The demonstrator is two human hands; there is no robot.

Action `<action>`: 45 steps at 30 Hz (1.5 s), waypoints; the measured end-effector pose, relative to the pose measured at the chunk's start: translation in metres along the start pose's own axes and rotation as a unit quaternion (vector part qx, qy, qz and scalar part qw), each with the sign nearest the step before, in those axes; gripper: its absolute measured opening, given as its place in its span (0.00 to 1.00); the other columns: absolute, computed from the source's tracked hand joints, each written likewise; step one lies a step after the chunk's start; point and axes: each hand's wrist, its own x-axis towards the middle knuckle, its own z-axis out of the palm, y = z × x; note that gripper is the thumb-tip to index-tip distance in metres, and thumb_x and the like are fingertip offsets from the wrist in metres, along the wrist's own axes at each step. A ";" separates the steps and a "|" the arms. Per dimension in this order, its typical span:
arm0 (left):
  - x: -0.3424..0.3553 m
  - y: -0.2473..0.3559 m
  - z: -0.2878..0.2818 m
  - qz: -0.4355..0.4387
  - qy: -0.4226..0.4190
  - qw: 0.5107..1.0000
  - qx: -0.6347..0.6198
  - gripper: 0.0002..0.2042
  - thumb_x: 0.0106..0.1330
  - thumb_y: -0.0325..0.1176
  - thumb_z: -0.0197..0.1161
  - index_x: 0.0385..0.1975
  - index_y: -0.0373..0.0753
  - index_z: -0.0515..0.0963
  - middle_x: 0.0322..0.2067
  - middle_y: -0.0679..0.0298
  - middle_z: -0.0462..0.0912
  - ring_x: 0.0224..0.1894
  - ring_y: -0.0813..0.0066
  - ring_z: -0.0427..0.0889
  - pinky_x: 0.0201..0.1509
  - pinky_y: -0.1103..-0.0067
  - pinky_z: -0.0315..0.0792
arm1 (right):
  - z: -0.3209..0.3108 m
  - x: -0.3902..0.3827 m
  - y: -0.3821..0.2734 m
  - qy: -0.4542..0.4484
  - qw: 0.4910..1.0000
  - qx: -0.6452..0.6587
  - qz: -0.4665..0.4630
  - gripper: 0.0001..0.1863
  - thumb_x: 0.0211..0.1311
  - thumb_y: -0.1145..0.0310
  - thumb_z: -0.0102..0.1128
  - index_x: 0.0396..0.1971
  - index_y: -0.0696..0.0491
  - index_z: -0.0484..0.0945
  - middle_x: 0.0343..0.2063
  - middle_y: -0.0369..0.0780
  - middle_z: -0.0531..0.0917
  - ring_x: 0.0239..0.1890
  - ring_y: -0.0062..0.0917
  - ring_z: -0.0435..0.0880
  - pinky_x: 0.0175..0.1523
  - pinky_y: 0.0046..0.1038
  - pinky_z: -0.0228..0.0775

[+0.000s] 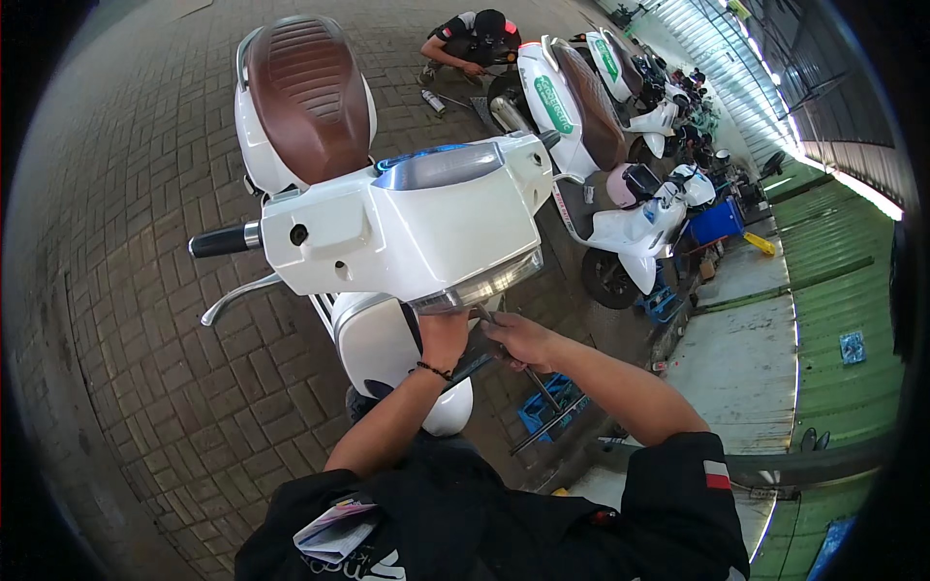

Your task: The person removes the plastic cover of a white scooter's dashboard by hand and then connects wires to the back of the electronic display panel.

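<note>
In front of me stands a white scooter (pixel 426 228) with a brown seat (pixel 308 97) and a clear headlight strip (pixel 484 281). My left hand (pixel 445 329) reaches up under the headlight; its fingers are hidden behind the front cover. Close beside it, just below the headlight's right part, my right hand (pixel 518 339) is closed around what looks like a T-handle wrench (pixel 549 422). The wrench's shaft slants down and right from my fist to a long crossbar. Its working end, near the headlight's underside, is hard to make out.
At the back a person (pixel 475 44) crouches by another white scooter (pixel 562 107), near a spray can (pixel 433 103). More scooters stand along the right. A blue crate (pixel 552 407) sits on the ground beyond the wrench. A black grip (pixel 223 241) and brake lever (pixel 237 295) jut out left.
</note>
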 end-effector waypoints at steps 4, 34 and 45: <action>-0.005 0.028 0.005 -0.066 0.016 0.997 -0.046 0.13 0.66 0.16 0.58 0.50 0.26 0.72 0.42 0.51 0.83 0.42 0.63 0.87 0.44 0.73 0.85 | 0.005 -0.006 0.003 0.020 0.999 -0.027 0.010 0.13 0.76 0.56 0.47 0.43 0.50 0.72 0.18 0.33 0.70 0.14 0.17 0.65 0.16 0.22 0.54; -0.105 -0.214 0.183 -0.484 -0.025 0.874 -0.008 0.08 0.76 0.27 0.50 0.50 0.31 0.68 0.46 0.51 0.79 0.46 0.59 0.84 0.51 0.67 0.82 | -0.161 -0.016 0.452 0.182 0.975 -0.072 0.107 0.23 0.74 0.51 0.48 0.45 0.59 0.72 0.39 0.58 0.80 0.44 0.55 0.79 0.49 0.50 0.67; -0.059 -0.563 0.194 -0.574 0.138 0.802 0.096 0.15 0.74 0.35 0.52 0.54 0.32 0.73 0.46 0.53 0.81 0.50 0.60 0.81 0.60 0.62 0.77 | -0.211 -0.037 0.729 0.092 0.912 0.099 0.387 0.22 0.68 0.56 0.57 0.46 0.63 0.77 0.26 0.48 0.81 0.26 0.36 0.85 0.33 0.37 0.78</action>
